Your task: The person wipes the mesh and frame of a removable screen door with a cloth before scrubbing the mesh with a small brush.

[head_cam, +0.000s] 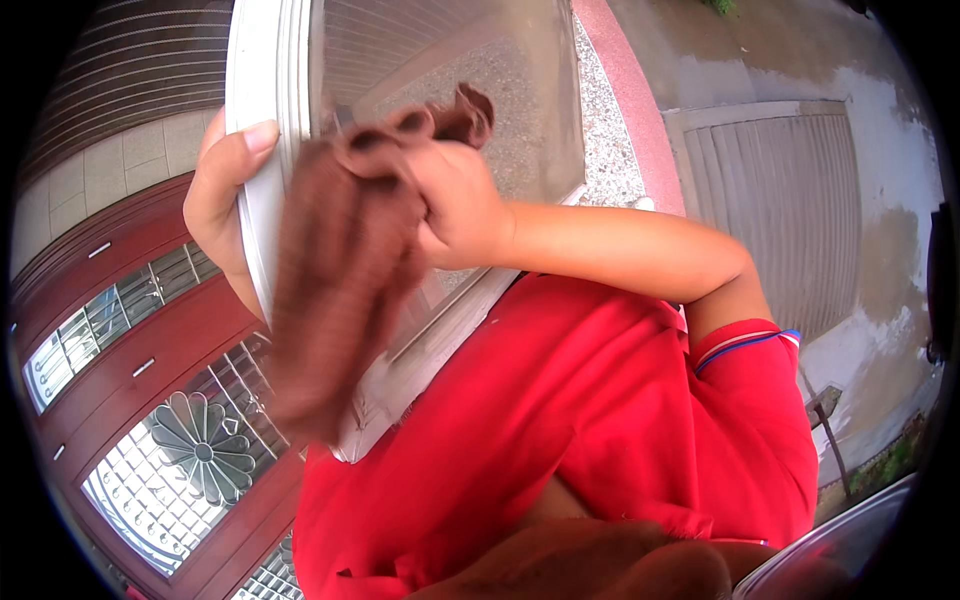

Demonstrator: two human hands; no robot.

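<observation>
A white-framed window sash (268, 67) stands upright in front of my chest. My left hand (225, 187) grips its left side rail from the outer side, with the thumb on the front. In my right hand (461, 199) is a bunched brown cloth (341, 277), its long end hanging down over the frame and blurred by motion. The cloth lies against or just before the sash; exact contact cannot be told. Behind that hand is the see-through pane (480, 97), with speckled flooring showing through it. The fingers inside the cloth are partly hidden.
To the left is a dark red wooden door or window front (142, 330) with patterned glass and metal bars. A speckled ledge (611, 127) with a pink border runs at the right. Beyond lies wet concrete ground (885, 135) with a ribbed panel (776, 217).
</observation>
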